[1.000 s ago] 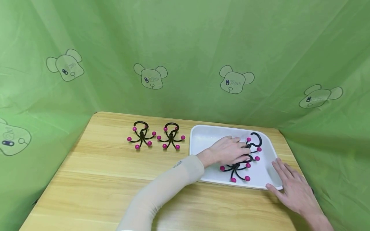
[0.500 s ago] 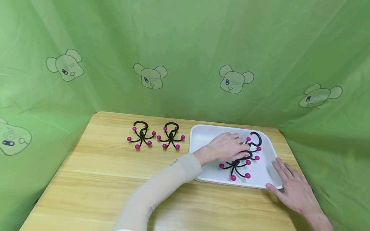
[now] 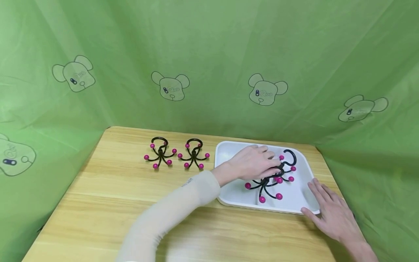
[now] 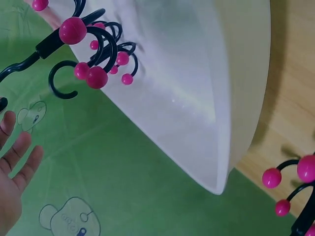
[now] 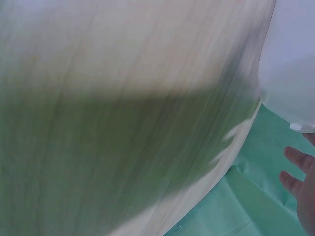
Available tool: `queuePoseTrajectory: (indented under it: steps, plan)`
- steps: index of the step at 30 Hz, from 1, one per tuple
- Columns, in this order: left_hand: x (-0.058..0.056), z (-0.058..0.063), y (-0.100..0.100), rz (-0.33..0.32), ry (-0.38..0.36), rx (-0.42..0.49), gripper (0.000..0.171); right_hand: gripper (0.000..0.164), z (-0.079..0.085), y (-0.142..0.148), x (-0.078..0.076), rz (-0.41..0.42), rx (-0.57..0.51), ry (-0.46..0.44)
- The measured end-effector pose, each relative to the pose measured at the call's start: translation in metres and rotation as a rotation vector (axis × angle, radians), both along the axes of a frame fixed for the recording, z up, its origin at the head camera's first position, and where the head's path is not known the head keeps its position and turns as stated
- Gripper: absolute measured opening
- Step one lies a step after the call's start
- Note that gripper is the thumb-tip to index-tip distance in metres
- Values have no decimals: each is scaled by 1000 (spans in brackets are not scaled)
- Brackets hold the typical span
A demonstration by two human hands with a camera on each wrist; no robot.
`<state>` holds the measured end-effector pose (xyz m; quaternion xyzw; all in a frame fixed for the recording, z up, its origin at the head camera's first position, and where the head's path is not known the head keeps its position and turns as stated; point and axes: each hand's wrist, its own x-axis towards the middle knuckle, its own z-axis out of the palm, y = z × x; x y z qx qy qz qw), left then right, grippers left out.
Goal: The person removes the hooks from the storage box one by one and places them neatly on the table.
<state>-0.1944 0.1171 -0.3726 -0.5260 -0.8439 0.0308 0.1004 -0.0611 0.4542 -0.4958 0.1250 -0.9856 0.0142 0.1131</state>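
Observation:
My left hand (image 3: pixel 253 163) is over a white tray (image 3: pixel 298 194), its thumb and fingers pinching the curved top of a black hook-shaped piece (image 3: pixel 264 183) with several bent legs tipped with pink balls. In the left wrist view that held piece (image 4: pixel 48 44) looms close, and several fingers (image 4: pixel 24 167) are extended beside it. A second such piece (image 3: pixel 291 160) lies in the tray just beyond, partly covered by the hand. With fingers straight, my right hand (image 3: pixel 335 216) rests against the tray's near right corner; the right wrist view shows its fingertips beside the tray (image 5: pixel 290 64).
Two more pink-tipped black pieces, one at the left (image 3: pixel 160 153) and one nearer the tray (image 3: pixel 194 154), stand on the wooden table (image 3: pixel 131 203). A green cloth (image 3: pixel 209 43) with bear-face prints rises behind and along both sides.
My left hand has shifted slightly left, and the piece pinched in it has moved up and left in the head view. The right hand and the tray stay about where they were.

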Motion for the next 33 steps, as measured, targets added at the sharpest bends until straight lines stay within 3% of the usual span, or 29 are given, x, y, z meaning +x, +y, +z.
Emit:
queuePoseTrajectory:
  steps: [19,33]
  plan:
    - [15,26,-48,-66,91,96,37,94,-1,1,-1,13,4,16]
    - [18,28,-97,-69,129,181,30,95,-1,1,1,19,-4,16]
